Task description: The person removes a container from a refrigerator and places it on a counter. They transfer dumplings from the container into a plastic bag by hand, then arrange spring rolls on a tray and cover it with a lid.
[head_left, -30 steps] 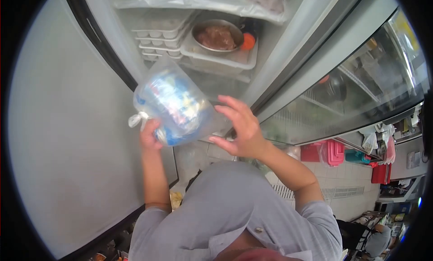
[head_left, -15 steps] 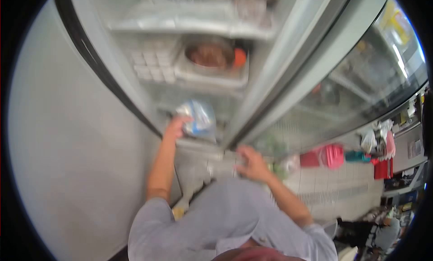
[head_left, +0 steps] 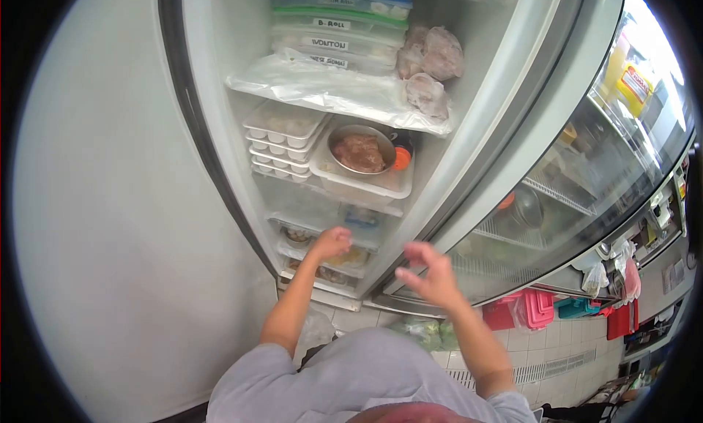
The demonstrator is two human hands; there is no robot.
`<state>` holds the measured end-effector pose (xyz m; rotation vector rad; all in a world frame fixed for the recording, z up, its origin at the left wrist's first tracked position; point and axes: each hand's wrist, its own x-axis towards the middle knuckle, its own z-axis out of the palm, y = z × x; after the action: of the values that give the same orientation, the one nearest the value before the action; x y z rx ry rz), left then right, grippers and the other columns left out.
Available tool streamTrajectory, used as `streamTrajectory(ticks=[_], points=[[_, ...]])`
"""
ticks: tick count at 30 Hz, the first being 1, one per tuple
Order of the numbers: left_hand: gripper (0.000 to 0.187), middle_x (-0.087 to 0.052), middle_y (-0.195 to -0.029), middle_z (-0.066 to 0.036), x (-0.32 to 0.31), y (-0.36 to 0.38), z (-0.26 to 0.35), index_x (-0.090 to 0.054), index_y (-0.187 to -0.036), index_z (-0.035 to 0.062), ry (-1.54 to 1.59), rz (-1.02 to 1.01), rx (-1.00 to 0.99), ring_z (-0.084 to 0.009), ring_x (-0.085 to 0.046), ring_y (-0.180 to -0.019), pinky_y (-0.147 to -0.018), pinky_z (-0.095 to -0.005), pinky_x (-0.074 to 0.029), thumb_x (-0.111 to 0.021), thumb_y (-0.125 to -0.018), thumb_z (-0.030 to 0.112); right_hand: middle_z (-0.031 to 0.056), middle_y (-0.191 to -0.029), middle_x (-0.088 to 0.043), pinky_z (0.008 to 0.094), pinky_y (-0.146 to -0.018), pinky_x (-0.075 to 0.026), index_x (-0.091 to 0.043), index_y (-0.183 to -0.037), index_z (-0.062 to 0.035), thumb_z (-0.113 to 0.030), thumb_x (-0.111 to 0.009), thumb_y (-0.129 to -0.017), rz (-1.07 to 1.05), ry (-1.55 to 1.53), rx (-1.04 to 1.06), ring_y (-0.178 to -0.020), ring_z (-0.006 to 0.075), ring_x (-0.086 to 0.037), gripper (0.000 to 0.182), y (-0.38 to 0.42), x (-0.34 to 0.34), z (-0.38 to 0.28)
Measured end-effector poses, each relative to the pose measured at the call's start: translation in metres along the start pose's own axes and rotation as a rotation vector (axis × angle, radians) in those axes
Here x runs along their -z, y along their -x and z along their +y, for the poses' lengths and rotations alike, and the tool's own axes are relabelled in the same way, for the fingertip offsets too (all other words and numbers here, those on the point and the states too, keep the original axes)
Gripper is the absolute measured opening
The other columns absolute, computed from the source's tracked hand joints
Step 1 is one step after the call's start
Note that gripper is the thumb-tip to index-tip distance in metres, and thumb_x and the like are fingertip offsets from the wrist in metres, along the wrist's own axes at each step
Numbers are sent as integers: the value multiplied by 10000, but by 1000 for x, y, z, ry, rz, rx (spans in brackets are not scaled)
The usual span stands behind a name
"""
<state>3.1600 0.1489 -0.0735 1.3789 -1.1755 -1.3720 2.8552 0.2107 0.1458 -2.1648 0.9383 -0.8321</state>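
Note:
My left hand (head_left: 333, 244) is in front of the lower fridge shelves with its fingers curled in, and nothing shows in it. Just behind it, a blue-marked clear bag or pack (head_left: 360, 219) lies on a shelf. Below the hand, a bowl of small round pieces (head_left: 298, 236) and a tray of yellowish food (head_left: 348, 258) sit on lower shelves. My right hand (head_left: 433, 275) hovers near the edge of the open glass door (head_left: 505, 233), thumb and fingers apart, holding nothing.
A steel bowl of raw meat (head_left: 360, 153) rests on a white tub (head_left: 362, 185) beside stacked lidded trays (head_left: 287, 123). Labelled containers (head_left: 329, 42) and bagged food (head_left: 439, 53) fill the upper shelf. Bagged greens (head_left: 425, 331) and pink tubs (head_left: 538, 309) stand on the floor.
My left hand has come away from the blue-marked bag, its fingers now curled. My right hand remains raised by the door. The view has shifted, showing more upper shelves, and is sharper.

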Motion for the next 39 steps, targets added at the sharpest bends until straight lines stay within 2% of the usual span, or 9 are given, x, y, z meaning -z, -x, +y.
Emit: streamTrajectory(ticks=[2,4,8,10,12,15,18,27,39], points=[[417,-710,-1042,-68,2,44,-1,-592,-1333,9,72,20,-62,-151,-694,-864,-701,-281,-555,-688,-970,193,140,-1210,-691,348,-898,-565,-605,-1311,-9,-211,-833,-844,59,-37,191,-1078,214,-680,557,-48,16,-46],[411,-713,-1073,-74,2,84,4,-592,-1338,16,136,80,-67,-154,-696,-880,-720,-282,-553,-682,-975,185,138,-1269,-672,359,-942,-554,-548,-1387,0,-185,-817,-866,67,-357,256,-1135,217,-658,615,-98,21,-84],[400,-711,-1132,-90,10,148,22,-593,-1342,26,156,194,-120,-156,-700,-919,-760,-289,-550,-675,-977,168,188,-1375,-601,371,-975,-537,-427,-1473,53,-139,-797,-879,26,-712,323,-1174,237,-626,726,-202,33,-151],[391,-703,-1167,-100,15,179,30,-594,-1345,32,214,230,-144,-163,-701,-950,-793,-298,-547,-667,-981,154,210,-1431,-550,400,-971,-538,-377,-1507,53,-103,-765,-890,19,-869,335,-1179,255,-610,745,-256,39,-164],[391,-701,-1172,-100,19,206,35,-593,-1348,35,229,293,-167,-167,-700,-962,-799,-297,-544,-664,-982,152,207,-1488,-483,469,-982,-529,-322,-1539,41,-56,-724,-898,15,-1006,281,-1195,310,-585,763,-304,47,-170],[386,-699,-1172,-98,19,240,36,-596,-1346,35,258,334,-185,-167,-695,-969,-809,-301,-542,-664,-981,142,184,-1508,-447,540,-1002,-509,-288,-1558,18,-12,-698,-894,52,-1214,209,-1211,362,-565,782,-345,50,-176],[379,-699,-1165,-95,13,268,30,-602,-1340,35,276,341,-182,-166,-693,-968,-813,-303,-543,-665,-981,137,163,-1499,-437,586,-1025,-490,-259,-1573,-11,21,-684,-883,83,-1262,237,-1234,402,-544,811,-380,59,-169],[390,-680,-1179,-85,-2,314,-8,-598,-1346,31,312,349,-81,-163,-688,-988,-827,-297,-534,-659,-973,125,156,-1414,-457,604,-1045,-478,-287,-1551,-37,59,-657,-871,127,-1422,308,-1250,442,-519,780,-407,76,-169],[374,-678,-1182,-76,-6,317,-7,-599,-1341,30,311,310,-89,-154,-686,-995,-835,-292,-533,-646,-982,123,174,-1434,-470,585,-1021,-482,-332,-1501,-38,24,-659,-897,69,-1366,165,-1280,453,-507,689,-388,44,-155]])
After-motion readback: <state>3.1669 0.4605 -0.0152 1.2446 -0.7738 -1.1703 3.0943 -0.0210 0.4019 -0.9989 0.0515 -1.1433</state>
